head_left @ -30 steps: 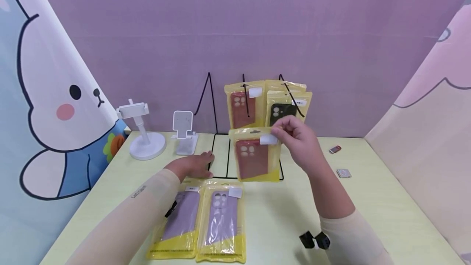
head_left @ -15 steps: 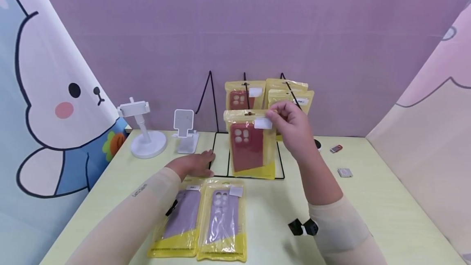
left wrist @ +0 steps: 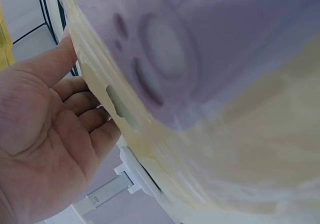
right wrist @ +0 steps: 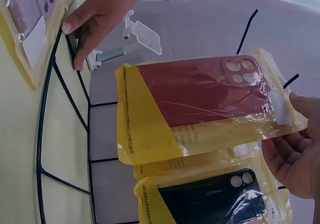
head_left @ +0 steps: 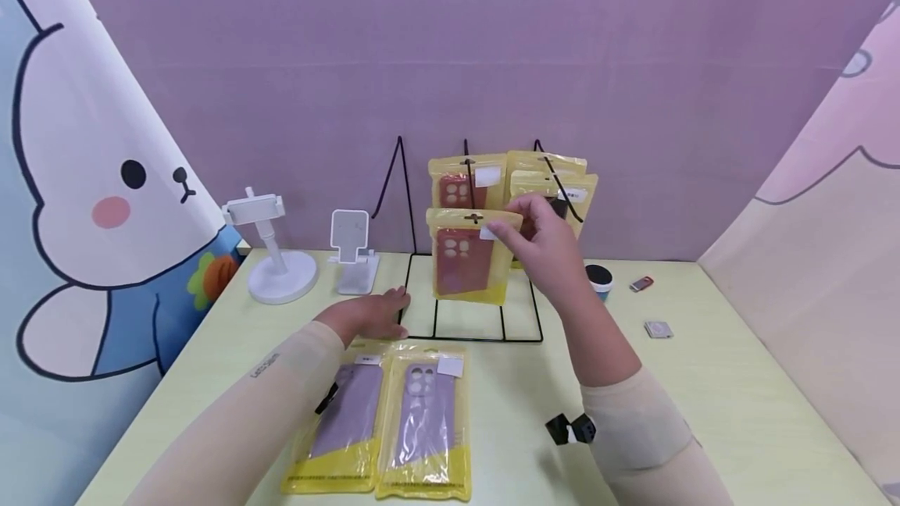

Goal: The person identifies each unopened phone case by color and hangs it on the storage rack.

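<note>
In the head view my right hand [head_left: 544, 244] pinches the top right corner of a yellow-edged bag with a red phone case [head_left: 464, 260], held upright before a black wire rack [head_left: 457, 338]. In the right wrist view, a rack hook's tip shows beside the top of this phone case bag [right wrist: 200, 94]. My left hand [head_left: 369, 315] rests at the left side of the rack's base, fingers extended. Another bagged red case [head_left: 457, 190] hangs on the middle hook; a bagged black case [right wrist: 215, 199] hangs on the right one, with another bag behind it.
Two bagged purple phone cases [head_left: 425, 420] lie in front of the rack. White phone stands [head_left: 281, 276] are at the back left. To the right are a dark-lidded jar [head_left: 599, 278], a red USB stick [head_left: 641, 284] and a small silvery square [head_left: 658, 329].
My right hand has raised the bagged red case and moved it back and left, toward the middle hook. The jar has come into view. My left hand has stayed put.
</note>
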